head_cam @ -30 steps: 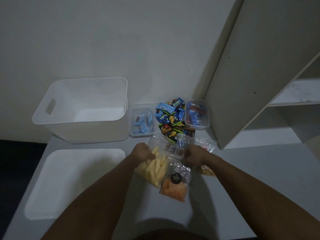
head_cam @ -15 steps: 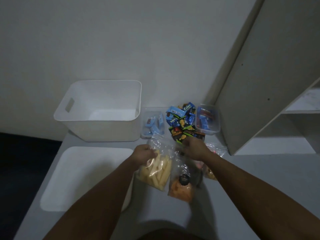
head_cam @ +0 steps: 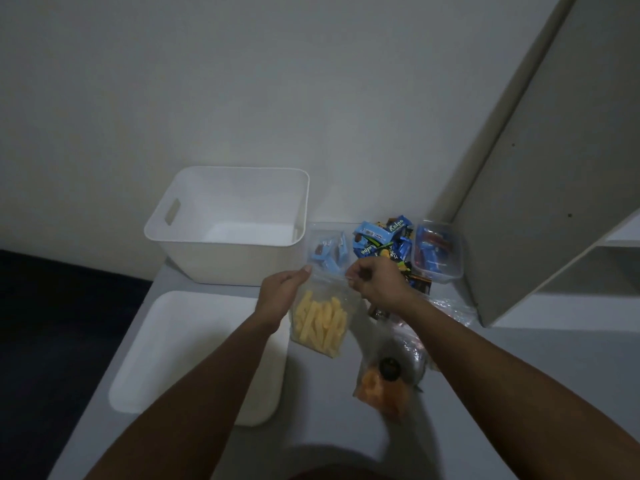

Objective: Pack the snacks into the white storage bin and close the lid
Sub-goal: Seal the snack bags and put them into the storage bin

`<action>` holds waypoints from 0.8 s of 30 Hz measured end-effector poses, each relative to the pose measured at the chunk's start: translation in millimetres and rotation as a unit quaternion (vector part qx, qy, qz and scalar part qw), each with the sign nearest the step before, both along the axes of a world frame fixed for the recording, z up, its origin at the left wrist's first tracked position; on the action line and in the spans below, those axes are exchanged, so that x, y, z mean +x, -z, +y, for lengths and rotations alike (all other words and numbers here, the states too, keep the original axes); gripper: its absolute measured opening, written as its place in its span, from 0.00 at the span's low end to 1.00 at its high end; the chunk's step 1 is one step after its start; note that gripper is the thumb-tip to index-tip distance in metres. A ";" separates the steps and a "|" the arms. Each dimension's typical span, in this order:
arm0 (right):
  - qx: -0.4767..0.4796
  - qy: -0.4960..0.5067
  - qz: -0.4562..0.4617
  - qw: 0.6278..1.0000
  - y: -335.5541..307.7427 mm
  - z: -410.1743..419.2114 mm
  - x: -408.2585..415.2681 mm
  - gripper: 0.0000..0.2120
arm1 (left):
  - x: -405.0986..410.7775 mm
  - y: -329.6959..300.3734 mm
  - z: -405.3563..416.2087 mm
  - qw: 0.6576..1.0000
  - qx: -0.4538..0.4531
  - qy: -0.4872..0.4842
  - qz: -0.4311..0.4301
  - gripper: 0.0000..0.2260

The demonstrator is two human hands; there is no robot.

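A clear bag of yellow snack sticks [head_cam: 320, 320] hangs above the table, held by its top edge. My left hand [head_cam: 282, 294] pinches the bag's left corner and my right hand [head_cam: 375, 280] pinches its right corner. The white storage bin [head_cam: 228, 225] stands open and looks empty at the back, against the wall. Its white lid [head_cam: 197, 351] lies flat in front of it, on the table's left side. A bag of orange snacks [head_cam: 384, 389] lies on the table under my right forearm.
A pile of blue and dark wrapped sweets [head_cam: 388, 240] sits behind my hands between two clear tubs [head_cam: 327, 249] [head_cam: 438, 252] of wrapped snacks. More clear bags [head_cam: 446, 308] lie by the white shelf unit [head_cam: 554, 168] on the right. The table's left edge drops to dark floor.
Both hands have lifted the bag of yellow sticks off the table by its top corners. It now hangs upright and apart from the orange bag. The view has shifted left.
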State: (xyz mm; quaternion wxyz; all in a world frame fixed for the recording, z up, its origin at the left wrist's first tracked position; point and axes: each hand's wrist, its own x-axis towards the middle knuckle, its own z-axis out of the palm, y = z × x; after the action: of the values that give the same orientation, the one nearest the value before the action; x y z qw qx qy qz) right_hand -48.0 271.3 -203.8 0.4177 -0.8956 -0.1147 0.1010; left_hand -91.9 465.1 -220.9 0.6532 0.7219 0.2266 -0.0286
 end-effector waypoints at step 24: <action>-0.066 0.041 -0.033 0.996 -11.6 30.2 -7.7 0.11 | 1.5 -12.3 -8.2 0.993 -0.038 -0.109 0.036 0.06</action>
State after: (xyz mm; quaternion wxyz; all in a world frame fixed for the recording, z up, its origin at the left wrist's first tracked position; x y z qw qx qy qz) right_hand -55.8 301.5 -192.2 0.3579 -0.9279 -0.0847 0.0616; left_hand -90.4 456.9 -208.5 0.6707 0.6660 0.3265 0.0082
